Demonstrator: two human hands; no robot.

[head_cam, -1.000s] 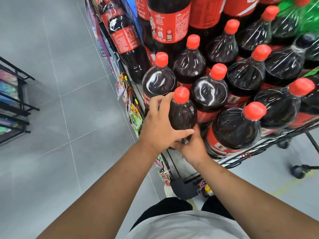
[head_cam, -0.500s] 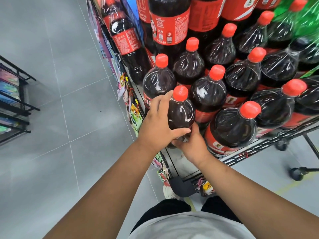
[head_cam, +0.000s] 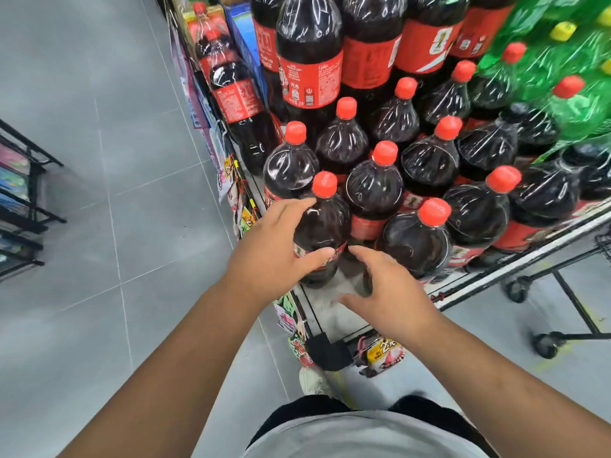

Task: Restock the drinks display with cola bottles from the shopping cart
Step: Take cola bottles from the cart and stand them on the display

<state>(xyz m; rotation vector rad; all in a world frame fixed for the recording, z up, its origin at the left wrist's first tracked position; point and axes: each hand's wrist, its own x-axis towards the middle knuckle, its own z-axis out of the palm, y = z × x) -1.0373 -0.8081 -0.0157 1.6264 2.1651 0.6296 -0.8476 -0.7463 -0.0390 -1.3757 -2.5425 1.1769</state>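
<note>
- Cola bottle (head_cam: 325, 226), red-capped, stands upright at the front left corner of the display shelf (head_cam: 334, 302). It touches the packed rows of other cola bottles (head_cam: 375, 190) behind it and to its right.
- At the far left we see a black rack (head_cam: 20, 193), cut off by the picture's edge, with grey floor tiles (head_cam: 115, 209) between it and the shelf.
- Our left hand (head_cam: 274, 256) reaches forward on a bare, outstretched arm. Its fingers wrap the bottle's left shoulder and its thumb lies across the red label, so the hand clasps the bottle.
- That hand hides the bottle's lower left side from us.
- Our right hand (head_cam: 386, 292) hovers just beside the bottle's lower right, palm down, fingers spread and relaxed, holding nothing. It is blurred, and we cannot tell whether its forefinger tip touches the bottle.
- Further right, green bottles (head_cam: 578, 104) are stacked beside the cola and cut off at the top right corner.
- Below them a wheeled frame (head_cam: 575, 312) stands on the floor, only partly in view.
</note>
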